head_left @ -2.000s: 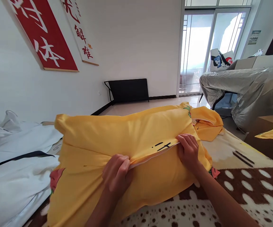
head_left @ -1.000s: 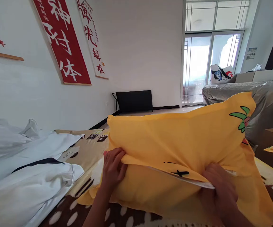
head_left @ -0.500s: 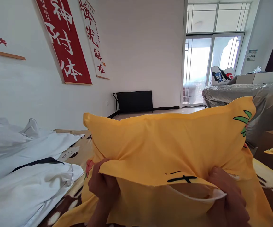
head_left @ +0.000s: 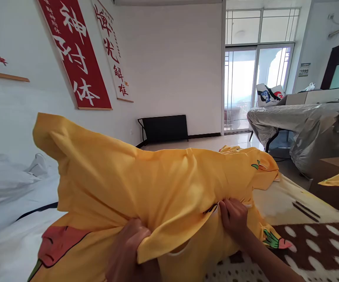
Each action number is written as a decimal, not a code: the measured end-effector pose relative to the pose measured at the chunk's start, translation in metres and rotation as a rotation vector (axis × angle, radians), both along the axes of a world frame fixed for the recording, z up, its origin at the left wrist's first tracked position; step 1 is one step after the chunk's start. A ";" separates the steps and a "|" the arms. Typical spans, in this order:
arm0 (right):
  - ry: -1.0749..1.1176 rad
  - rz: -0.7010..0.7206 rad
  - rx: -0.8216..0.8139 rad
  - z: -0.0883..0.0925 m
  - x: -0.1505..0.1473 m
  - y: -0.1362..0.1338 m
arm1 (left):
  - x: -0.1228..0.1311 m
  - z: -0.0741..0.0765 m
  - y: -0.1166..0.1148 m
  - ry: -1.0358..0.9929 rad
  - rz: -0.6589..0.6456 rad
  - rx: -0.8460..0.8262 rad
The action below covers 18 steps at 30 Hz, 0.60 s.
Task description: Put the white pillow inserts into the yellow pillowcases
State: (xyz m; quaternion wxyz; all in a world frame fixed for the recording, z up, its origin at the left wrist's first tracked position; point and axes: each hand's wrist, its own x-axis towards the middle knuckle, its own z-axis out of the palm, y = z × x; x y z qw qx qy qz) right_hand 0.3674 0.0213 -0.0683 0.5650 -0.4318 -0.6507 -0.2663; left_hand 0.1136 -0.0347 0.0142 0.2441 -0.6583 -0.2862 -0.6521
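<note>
A big yellow pillow (head_left: 146, 184) in a yellow printed pillowcase is held up over the bed, its far left corner raised high. My left hand (head_left: 130, 252) grips the loose flap of the pillowcase at the bottom centre, fingers bunched in the cloth. My right hand (head_left: 234, 215) pinches the case's open edge further right, where a white seam shows. A red and green print shows on the case at lower left and lower right.
White bedding (head_left: 8, 203) lies to the left. A brown spotted blanket (head_left: 310, 243) covers the bed at right. Another yellow cloth (head_left: 263, 172) lies behind the pillow. A table under a grey plastic cover (head_left: 304, 121) stands at right, a black rack (head_left: 163, 127) against the far wall.
The pillow has swung left and tilted, its left corner now high. My right hand moved inward along the open edge. My left hand shifted lower on the flap.
</note>
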 end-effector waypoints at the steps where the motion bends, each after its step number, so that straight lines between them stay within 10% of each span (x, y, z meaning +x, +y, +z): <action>1: -0.020 -0.046 -0.006 -0.003 -0.001 0.000 | 0.002 0.001 0.006 0.026 -0.003 0.036; 4: -0.079 -0.140 -0.030 -0.011 -0.003 0.000 | -0.003 0.002 0.034 0.136 0.137 -0.052; 10: -0.203 -0.121 -0.075 -0.023 -0.009 -0.017 | -0.041 -0.009 0.076 0.184 0.560 -0.834; 18: -0.529 0.049 -0.048 0.011 0.017 -0.073 | -0.078 -0.008 -0.004 0.613 0.417 -0.808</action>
